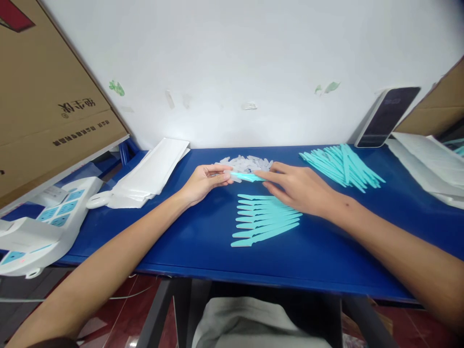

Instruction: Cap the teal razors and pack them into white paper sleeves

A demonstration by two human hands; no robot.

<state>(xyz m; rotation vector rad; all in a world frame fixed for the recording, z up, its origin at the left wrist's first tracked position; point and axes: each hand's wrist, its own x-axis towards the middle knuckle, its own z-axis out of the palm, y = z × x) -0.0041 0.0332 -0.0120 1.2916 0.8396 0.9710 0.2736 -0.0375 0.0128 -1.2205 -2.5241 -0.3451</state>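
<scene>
A turquoise eyebrow razor is held level between my two hands, above the middle of the table. My right hand grips its right end with thumb and fingers. At its left end my left hand is closed in a pinch, with what looks like a small translucent cap at the fingertips. Just behind the hands lies a heap of translucent caps, partly hidden by them. Nearer to me, a row of several turquoise razors is fanned out side by side, blade ends to the left.
A loose pile of turquoise razors lies at the back right, near a phone leaning on the wall. White sleeves and a power strip are on the left. More white packaging sits right. A cardboard box stands left.
</scene>
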